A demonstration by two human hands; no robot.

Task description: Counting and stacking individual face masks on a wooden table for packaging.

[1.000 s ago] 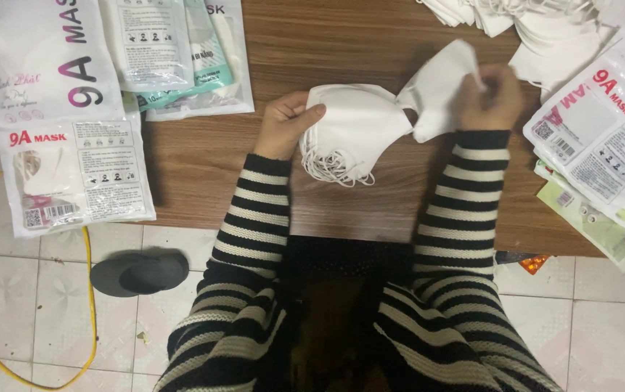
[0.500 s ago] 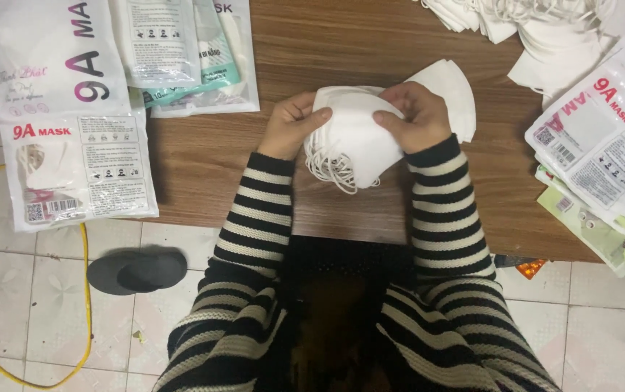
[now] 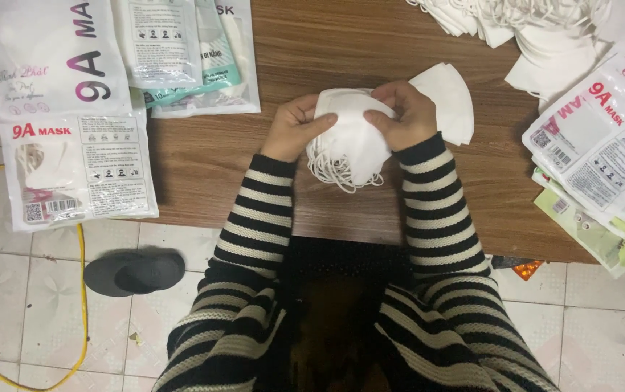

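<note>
Wooden tabletop (image 3: 341,43) over tiled floor, two hands on one mask stack.

From nine o'clock: four printed packets (image 3: 73,170), one dark slipper (image 3: 135,272), then left hand (image 3: 294,131) and right hand (image 3: 399,116), both curled shut on the stack of white masks (image 3: 352,149) at centre; one loose mask (image 3: 447,94) just beside at two o'clock; mask heap (image 3: 537,29) and more packets (image 3: 603,145) at three o'clock.

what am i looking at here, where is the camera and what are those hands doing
The camera sits on a person's head and looks straight down at their own two hands. The left hand and the right hand together grip a stack of white face masks, ear loops dangling below. All this is over a wooden table. Printed mask packets lie at the left and right edges, and a heap of loose masks lies top right. A dark slipper rests on the tiled floor.
</note>
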